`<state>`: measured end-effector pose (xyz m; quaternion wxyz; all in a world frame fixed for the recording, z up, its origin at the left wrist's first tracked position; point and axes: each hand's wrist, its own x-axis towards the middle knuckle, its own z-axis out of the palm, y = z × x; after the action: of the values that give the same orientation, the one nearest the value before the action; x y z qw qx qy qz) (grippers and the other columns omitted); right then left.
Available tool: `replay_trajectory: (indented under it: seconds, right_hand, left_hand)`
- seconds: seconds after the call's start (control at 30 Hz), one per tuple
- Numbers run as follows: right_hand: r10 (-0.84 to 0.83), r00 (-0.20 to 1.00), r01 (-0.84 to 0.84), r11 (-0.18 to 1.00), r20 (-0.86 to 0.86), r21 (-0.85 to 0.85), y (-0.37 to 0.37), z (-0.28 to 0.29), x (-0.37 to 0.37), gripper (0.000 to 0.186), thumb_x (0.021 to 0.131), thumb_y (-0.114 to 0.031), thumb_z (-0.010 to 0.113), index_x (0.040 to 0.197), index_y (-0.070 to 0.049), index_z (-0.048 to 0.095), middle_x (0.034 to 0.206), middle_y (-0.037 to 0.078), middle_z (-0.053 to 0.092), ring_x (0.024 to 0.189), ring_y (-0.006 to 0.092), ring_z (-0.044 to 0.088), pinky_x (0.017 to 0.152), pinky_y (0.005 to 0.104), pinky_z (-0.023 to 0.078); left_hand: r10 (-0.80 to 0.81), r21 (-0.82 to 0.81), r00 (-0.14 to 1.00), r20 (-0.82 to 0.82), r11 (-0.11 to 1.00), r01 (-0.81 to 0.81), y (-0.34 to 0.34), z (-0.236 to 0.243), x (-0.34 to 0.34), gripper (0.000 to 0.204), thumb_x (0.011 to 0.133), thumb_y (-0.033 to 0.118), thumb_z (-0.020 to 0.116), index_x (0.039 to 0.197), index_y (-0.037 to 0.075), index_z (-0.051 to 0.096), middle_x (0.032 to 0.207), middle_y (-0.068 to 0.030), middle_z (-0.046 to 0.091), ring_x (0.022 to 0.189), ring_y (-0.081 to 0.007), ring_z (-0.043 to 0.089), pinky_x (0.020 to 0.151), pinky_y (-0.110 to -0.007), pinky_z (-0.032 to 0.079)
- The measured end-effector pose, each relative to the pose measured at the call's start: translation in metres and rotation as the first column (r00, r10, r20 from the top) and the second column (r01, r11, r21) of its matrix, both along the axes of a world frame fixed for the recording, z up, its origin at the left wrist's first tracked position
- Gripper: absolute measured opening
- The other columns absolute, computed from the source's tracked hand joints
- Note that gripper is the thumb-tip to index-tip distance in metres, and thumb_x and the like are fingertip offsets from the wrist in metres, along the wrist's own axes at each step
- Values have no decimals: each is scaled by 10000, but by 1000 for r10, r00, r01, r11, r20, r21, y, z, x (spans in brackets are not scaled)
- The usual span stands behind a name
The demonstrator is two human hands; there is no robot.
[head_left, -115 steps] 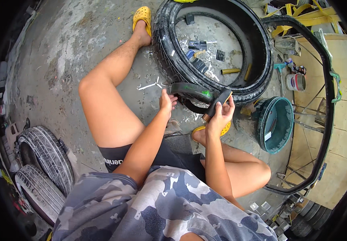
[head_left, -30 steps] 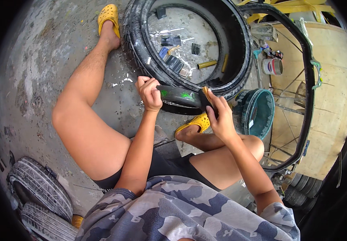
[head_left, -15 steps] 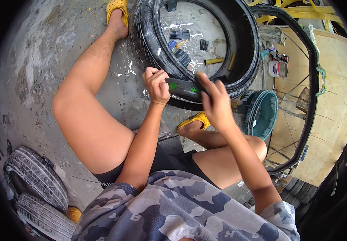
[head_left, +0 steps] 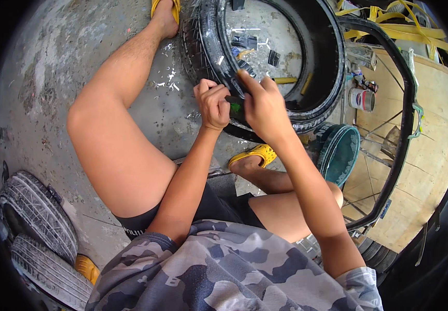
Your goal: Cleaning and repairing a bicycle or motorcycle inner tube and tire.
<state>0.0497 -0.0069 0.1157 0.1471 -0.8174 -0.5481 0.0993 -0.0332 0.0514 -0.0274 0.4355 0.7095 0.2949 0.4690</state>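
My left hand (head_left: 212,105) is closed in a fist on one end of a curved black rubber strip with green marks (head_left: 236,107). My right hand (head_left: 266,109) is closed over the same strip just to the right, its thumb side close to the left knuckles. Whatever lies under the right fingers is dark and mostly hidden by them. Both hands are at the near rim of a large black tire (head_left: 195,41) lying on its side. Within its ring are dark rubber scraps (head_left: 244,41) and a yellow tube-like piece (head_left: 286,81).
A teal bucket (head_left: 357,155) and a small paint can (head_left: 362,100) stand right of the tire. Beyond them, a black curved frame (head_left: 406,98) leans by plywood (head_left: 431,150). Worn tires (head_left: 40,212) lie at lower left. White shreds (head_left: 167,78) litter the floor.
My right hand has slid left along the strip toward my left hand, covering more of it. The view has shifted slightly, so the tire appears farther right.
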Motion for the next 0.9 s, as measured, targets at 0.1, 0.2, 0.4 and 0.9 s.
replay_trajectory:
  seconds: [0.1, 0.2, 0.4, 0.9]
  right_hand:
    - [11, 1000, -11, 1000, -22, 10, -12, 7, -6, 503, 832, 39, 568, 1327, -49, 554, 848, 212, 525, 777, 384, 551, 734, 442, 469]
    - [-63, 993, 54, 995, -104, -83, -71, 37, 4, 556, 802, 81, 570, 1348, 5, 510, 886, 206, 531, 767, 379, 559, 706, 446, 488]
    - [-22, 1000, 23, 999, 16, -46, 3, 0, 4, 450, 825, 10, 582, 1274, 23, 561, 886, 236, 549, 777, 404, 563, 736, 465, 489]
    - [-147, 989, 145, 988, -33, -54, -18, 8, -5, 503, 835, 32, 569, 1333, -27, 537, 895, 216, 539, 819, 386, 560, 760, 458, 475]
  left_hand:
    - [1, -14, 999, -53, 1000, -2, 2, -6, -8, 197, 666, 248, 459, 595, 76, 523, 641, -61, 542, 758, -281, 497, 780, -420, 350]
    - [39, 36, 999, 4, 999, -39, 5, -1, -7, 187, 655, 244, 466, 598, 77, 528, 641, -56, 547, 756, -271, 502, 790, -417, 355]
    - [9, 17, 1000, -15, 1000, -8, 1, 0, 1, 189, 654, 238, 468, 607, 70, 539, 650, -56, 556, 756, -276, 512, 787, -412, 357]
    - [6, 1, 999, -33, 1000, -6, 3, -5, -6, 191, 669, 238, 456, 602, 73, 524, 643, -59, 550, 749, -274, 507, 779, -408, 349]
